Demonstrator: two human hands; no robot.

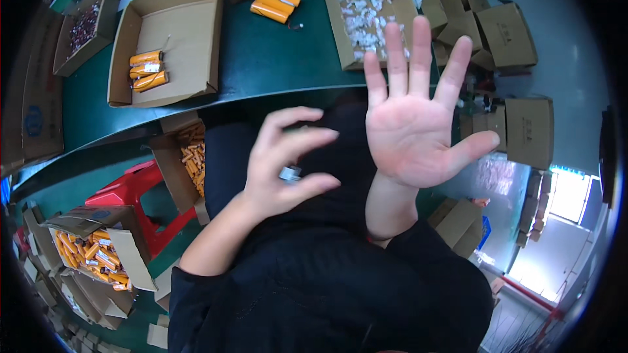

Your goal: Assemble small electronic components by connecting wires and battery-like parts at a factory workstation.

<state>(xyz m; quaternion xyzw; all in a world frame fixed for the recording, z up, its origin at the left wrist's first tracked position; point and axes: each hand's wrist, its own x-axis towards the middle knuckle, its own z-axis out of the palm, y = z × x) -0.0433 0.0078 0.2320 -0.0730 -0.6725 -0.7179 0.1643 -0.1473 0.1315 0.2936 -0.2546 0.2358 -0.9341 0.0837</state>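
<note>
My right hand point(413, 131) is raised, its palm toward me, all fingers stretched and spread, with nothing in it. Beside it, my left hand point(275, 160) hovers over my dark clothing, fingers half bent and apart from the thumb. A small pale grey thing point(290, 173) shows between that thumb and the fingers; whether it touches the hand I cannot tell. Beyond my hands, on the green table point(275, 55), lies an orange battery pack point(275, 5) with wires. Another orange battery pack point(148, 70) rests inside a shallow cardboard tray point(186, 33).
A cardboard box of small white parts point(332, 13) stands behind my right hand. At far left is a box of small dark parts point(103, 26). Orange cells point(91, 255) fill an open box near a red stool point(134, 189). More cartons point(507, 36) are at right.
</note>
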